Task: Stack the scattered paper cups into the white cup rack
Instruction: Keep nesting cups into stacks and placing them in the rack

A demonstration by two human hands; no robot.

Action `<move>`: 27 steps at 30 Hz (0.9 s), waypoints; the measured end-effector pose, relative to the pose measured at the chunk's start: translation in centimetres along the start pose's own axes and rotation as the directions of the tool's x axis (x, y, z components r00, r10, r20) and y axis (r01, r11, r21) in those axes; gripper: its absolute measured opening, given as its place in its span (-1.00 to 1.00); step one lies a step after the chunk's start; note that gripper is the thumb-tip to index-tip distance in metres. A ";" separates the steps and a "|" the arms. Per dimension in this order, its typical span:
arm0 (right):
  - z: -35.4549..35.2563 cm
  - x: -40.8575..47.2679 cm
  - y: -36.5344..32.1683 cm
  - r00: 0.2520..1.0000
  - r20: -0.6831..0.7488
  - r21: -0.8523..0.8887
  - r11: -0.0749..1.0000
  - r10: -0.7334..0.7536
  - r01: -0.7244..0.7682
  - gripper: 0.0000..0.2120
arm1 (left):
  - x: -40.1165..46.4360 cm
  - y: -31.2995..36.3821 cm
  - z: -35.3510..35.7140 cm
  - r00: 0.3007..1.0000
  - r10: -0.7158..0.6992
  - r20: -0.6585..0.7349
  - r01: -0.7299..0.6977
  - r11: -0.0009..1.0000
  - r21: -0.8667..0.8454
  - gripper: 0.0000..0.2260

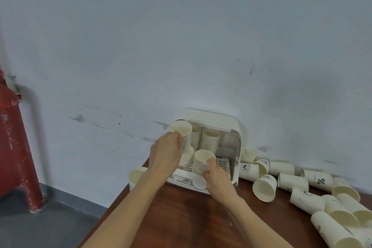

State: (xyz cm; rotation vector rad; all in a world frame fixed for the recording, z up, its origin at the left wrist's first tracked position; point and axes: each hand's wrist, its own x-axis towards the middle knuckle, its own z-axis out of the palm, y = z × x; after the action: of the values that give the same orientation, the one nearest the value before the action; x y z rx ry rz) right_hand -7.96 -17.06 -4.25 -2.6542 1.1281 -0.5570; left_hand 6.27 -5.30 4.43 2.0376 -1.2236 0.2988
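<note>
The white cup rack (229, 169) stands against the wall on a brown table, its lid raised. Inside it, two tall stacks of paper cups (210, 139) stand at the back. My left hand (166, 152) grips a paper cup (182, 130) above a shorter stack at the front left of the rack. My right hand (216, 175) holds a small stack of cups (203, 160) standing on the slatted tray. One cup (199, 182) lies on its side at the tray's front edge. Many scattered cups (263, 187) lie right of the rack.
One more cup (135, 176) sits at the table's left edge (112, 207), partly behind my left forearm. A red post (12, 137) stands on the grey floor at the far left. The pale wall (181, 46) runs right behind the rack.
</note>
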 end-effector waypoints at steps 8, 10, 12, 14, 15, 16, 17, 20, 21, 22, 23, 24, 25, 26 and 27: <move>0.2 0.7 0.3 1.000 0.005 -0.044 0.999 0.015 -0.014 -0.63 | 2.1 -0.1 3.6 0.997 0.028 0.071 -0.036 0.994 0.107 -0.83; 0.1 0.8 0.2 1.000 0.002 -0.040 0.999 0.023 -0.022 -0.62 | 1.9 -0.4 4.4 0.994 0.012 0.113 -0.028 0.989 0.145 -0.86; 0.0 0.7 0.2 1.000 -0.001 -0.037 0.999 0.023 -0.023 -0.62 | 1.7 -0.8 4.9 0.990 -0.007 0.143 -0.017 0.985 0.170 -0.87; 0.0 0.6 0.1 1.000 -0.009 -0.043 0.999 0.019 -0.019 -0.64 | 1.5 -1.2 5.5 0.985 -0.018 0.172 -0.017 0.980 0.199 -0.84; -0.1 0.6 0.0 1.000 -0.010 -0.048 0.999 0.019 -0.020 -0.64 | 1.4 -1.4 5.8 0.982 -0.027 0.185 -0.013 0.977 0.211 -0.81; -0.2 0.5 -0.1 1.000 -0.007 -0.055 0.998 0.019 -0.019 -0.64 | 1.3 -1.6 6.0 0.980 -0.040 0.192 -0.003 0.976 0.217 -0.81; -0.3 0.5 -0.2 1.000 -0.002 -0.061 0.998 0.018 -0.018 -0.62 | 1.2 -1.8 6.2 0.979 -0.053 0.199 0.008 0.975 0.220 -0.81; -0.4 0.5 -0.4 1.000 0.004 -0.062 0.998 0.019 -0.019 -0.62 | 0.7 -1.9 6.6 0.969 -0.066 0.237 0.004 0.967 0.256 -0.82; -0.4 0.5 -0.4 1.000 0.005 -0.061 0.998 0.019 -0.019 -0.61 | 0.6 -1.9 6.7 0.966 -0.061 0.251 -0.008 0.963 0.268 -0.81; -0.4 0.5 -0.4 1.000 0.004 -0.060 0.998 0.020 -0.020 -0.61 | 0.5 -1.8 6.8 0.965 -0.055 0.256 -0.018 0.961 0.275 -0.80; -0.4 0.4 -0.4 1.000 -0.002 -0.058 0.998 0.017 -0.018 -0.60 | 0.5 -1.7 6.8 0.966 -0.050 0.255 -0.024 0.960 0.278 -0.80; -0.4 0.4 -0.4 1.000 -0.006 -0.058 0.998 0.016 -0.016 -0.60 | 0.6 -1.7 6.9 0.966 -0.049 0.252 -0.025 0.959 0.281 -0.80; -0.4 0.4 -0.4 1.000 -0.008 -0.059 0.998 0.012 -0.013 -0.60 | 0.7 -1.6 6.8 0.966 -0.054 0.254 -0.022 0.958 0.287 -0.79; -0.3 0.4 -0.4 1.000 -0.009 -0.061 0.998 0.010 -0.010 -0.60 | 0.8 -1.5 6.8 0.963 -0.063 0.262 -0.018 0.955 0.295 -0.78; -0.3 0.4 -0.3 1.000 -0.011 -0.061 0.998 0.007 -0.008 -0.60 | 0.9 -1.5 6.7 0.959 -0.071 0.274 -0.017 0.951 0.308 -0.77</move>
State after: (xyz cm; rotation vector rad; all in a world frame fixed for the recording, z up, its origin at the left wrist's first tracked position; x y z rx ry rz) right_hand -7.63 -17.10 -3.79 -2.7006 1.1759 -0.5451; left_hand 6.89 -10.09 -0.54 2.4301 -1.3882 0.1983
